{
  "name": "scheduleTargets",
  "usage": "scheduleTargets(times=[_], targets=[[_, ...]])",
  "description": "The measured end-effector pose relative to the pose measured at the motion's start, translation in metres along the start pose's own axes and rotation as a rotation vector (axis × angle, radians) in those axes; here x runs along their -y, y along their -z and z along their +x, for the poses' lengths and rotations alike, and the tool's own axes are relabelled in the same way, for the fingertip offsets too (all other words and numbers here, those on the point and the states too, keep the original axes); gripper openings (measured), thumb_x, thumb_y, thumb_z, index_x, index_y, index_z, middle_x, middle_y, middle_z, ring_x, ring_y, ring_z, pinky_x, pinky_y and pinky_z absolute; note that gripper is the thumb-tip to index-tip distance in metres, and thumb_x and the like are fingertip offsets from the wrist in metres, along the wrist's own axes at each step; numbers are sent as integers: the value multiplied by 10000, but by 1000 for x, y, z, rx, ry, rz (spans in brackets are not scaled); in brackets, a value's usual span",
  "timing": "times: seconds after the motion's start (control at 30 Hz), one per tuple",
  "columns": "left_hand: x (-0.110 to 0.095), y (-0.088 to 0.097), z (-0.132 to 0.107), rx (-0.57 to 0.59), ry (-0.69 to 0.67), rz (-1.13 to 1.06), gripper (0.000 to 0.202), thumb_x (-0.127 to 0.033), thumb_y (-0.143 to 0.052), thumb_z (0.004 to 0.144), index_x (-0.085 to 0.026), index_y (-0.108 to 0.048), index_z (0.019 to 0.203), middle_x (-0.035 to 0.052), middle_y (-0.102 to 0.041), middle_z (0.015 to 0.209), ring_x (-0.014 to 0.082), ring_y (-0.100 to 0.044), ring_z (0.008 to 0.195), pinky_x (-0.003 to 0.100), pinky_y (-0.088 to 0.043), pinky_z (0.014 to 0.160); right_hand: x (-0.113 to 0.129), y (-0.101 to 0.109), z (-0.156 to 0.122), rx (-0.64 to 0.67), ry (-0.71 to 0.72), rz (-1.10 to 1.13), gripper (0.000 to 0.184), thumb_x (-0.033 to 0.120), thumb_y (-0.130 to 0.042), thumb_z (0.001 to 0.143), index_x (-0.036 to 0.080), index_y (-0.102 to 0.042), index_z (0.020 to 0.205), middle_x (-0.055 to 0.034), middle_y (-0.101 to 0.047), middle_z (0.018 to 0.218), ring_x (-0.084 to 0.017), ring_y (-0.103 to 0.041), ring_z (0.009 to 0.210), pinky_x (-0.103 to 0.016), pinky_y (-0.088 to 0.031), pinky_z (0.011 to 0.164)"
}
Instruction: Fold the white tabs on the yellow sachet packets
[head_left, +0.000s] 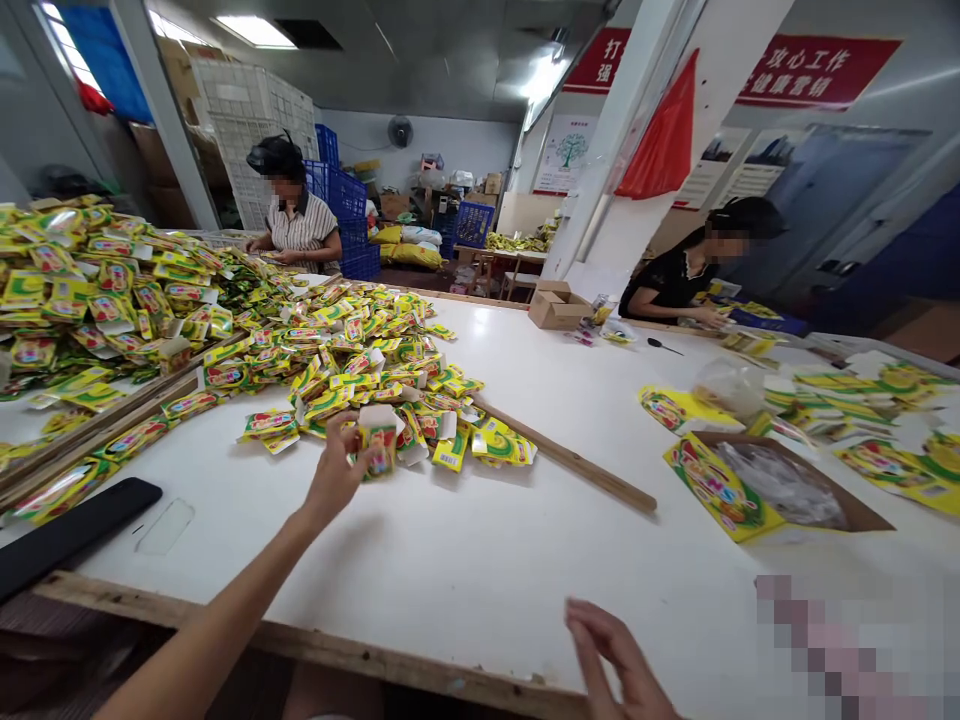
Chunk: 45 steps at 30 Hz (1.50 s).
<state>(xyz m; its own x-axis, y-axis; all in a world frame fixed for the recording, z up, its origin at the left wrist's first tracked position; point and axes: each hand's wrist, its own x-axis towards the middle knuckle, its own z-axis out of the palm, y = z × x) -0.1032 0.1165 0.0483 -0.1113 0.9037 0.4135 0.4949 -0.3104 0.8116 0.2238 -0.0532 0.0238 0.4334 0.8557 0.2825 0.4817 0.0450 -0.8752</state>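
Note:
My left hand (341,470) is closed on a small yellow carton (381,448) with red and green print, its white end flap sticking up. It holds the carton over the table at the near edge of a heap of similar cartons (352,335). Several loose cartons lie just beyond it, among them one with a barcode (450,452). Low in the picture, my right hand (619,660) hovers near the table's front edge. Its thumb and fingertip come together, and I see nothing between them.
A wooden strip (570,455) lies across the white table (480,560). Right of it stands an open display box (720,490) with clear plastic inside. A black phone-like slab (82,530) is at left, a bigger carton pile (97,270) behind. Two co-workers (300,225) (697,265) sit across.

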Motion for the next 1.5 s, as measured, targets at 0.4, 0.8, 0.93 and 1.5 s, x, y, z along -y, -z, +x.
scheduleTargets(times=[0.4,0.8,0.93,1.5], targets=[[-35,-43,-132,503,346,-738,239,-291,-624,857,-238,-518,1064,26,-670,927,188,-645,822,278,-497,718,23,-100,-11,485,-41,404,242,381,-601,870,197,-676,1008,-77,-711,967,-223,-679,843,-306,-546,774],[-37,-39,-128,334,244,-511,200,-288,-585,862,-227,-588,1053,66,-676,1032,232,-633,996,358,-486,902,27,-113,-7,431,23,413,191,325,-585,880,209,-653,1015,-52,-693,948,-199,-655,872,-277,-519,786],[-42,-36,-127,338,214,-428,146,-315,-574,872,-198,-657,902,76,-695,971,239,-634,956,340,-489,861,35,-107,-8,470,104,373,126,290,-599,867,211,-687,912,-48,-683,951,-197,-639,881,-260,-507,767],[-43,-39,-126,304,224,-447,136,-289,-611,858,-197,-710,861,62,-689,911,220,-646,891,306,-497,795,34,-113,-14,495,77,374,137,319,-584,887,202,-653,911,-36,-681,858,-183,-635,788,-247,-501,713]])
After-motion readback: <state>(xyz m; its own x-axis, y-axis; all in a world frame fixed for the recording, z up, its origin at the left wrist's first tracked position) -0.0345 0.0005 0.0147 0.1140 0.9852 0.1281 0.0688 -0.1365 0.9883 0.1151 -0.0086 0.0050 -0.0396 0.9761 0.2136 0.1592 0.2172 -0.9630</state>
